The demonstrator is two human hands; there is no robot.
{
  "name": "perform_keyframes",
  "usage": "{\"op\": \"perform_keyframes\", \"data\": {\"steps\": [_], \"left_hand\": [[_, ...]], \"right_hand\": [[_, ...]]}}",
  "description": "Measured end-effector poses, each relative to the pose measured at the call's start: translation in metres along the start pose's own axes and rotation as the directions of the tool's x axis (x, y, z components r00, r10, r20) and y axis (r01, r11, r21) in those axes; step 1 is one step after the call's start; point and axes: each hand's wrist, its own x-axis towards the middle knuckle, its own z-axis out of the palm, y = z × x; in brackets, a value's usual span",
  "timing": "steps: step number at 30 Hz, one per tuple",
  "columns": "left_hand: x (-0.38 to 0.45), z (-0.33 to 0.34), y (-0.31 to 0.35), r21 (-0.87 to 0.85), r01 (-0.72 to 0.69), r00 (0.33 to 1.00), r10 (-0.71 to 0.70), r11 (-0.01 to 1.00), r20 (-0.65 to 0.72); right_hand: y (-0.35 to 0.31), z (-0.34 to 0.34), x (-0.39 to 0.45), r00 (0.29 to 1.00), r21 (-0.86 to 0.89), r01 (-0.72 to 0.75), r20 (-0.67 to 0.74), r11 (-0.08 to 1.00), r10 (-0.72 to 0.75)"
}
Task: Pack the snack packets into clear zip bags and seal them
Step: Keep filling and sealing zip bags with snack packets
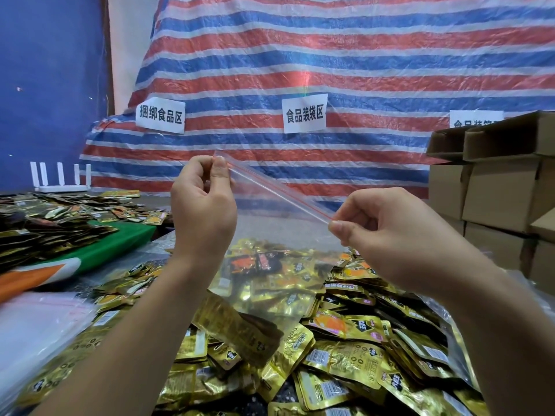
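Above the heap of gold snack packets (345, 352), the left hand (204, 205) and right hand (387, 232) each pinch one end of the clear zip bag's (270, 235) red-lined top, holding it tilted in the air.

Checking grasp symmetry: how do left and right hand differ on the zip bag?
The left hand pinches the clear zip bag's higher end of the red zip line; the right hand pinches the lower end. Left thumb points up; right thumb points leftward. Both grip with curled fingers, holding the bag over the gold snack packets.
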Motion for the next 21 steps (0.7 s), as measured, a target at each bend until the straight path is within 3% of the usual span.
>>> {"op": "perform_keyframes", "data": {"steps": [15, 21], "left_hand": [[-0.003, 0.004, -0.006, 0.101, -0.109, 0.993, 0.113, 0.989, -0.036], [-0.004, 0.005, -0.023, 0.175, -0.140, 0.989, 0.130, 0.975, 0.069]], "right_hand": [[-0.002, 0.000, -0.001, 0.999, 0.009, 0.011, 0.047, 1.000, -0.011], [0.000, 0.010, 0.002, 0.995, -0.055, -0.032, 0.088, 0.998, 0.037]]}}
